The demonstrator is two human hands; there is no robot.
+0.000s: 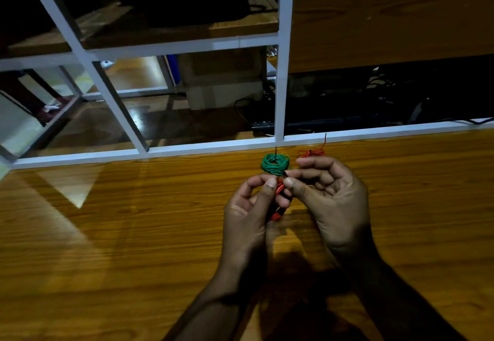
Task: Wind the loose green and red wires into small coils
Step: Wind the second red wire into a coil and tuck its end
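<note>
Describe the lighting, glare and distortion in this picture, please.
Head view: dim overall, with the upper shelves nearly black; a pale glare patch lies on the wooden table at left; the hands cast a dark shadow toward the camera; the wide lens splays the white frame; the green coil stays clear.

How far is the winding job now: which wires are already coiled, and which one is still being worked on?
Done, it seems: a green coil lies wound on the table, and a red coil lies beside it, partly hidden behind the right hand. In hand: another red wire, held between the left hand and the right hand, with both thumbs pinching near its top. Left: finishing this one; no other loose wire is visible.
</note>
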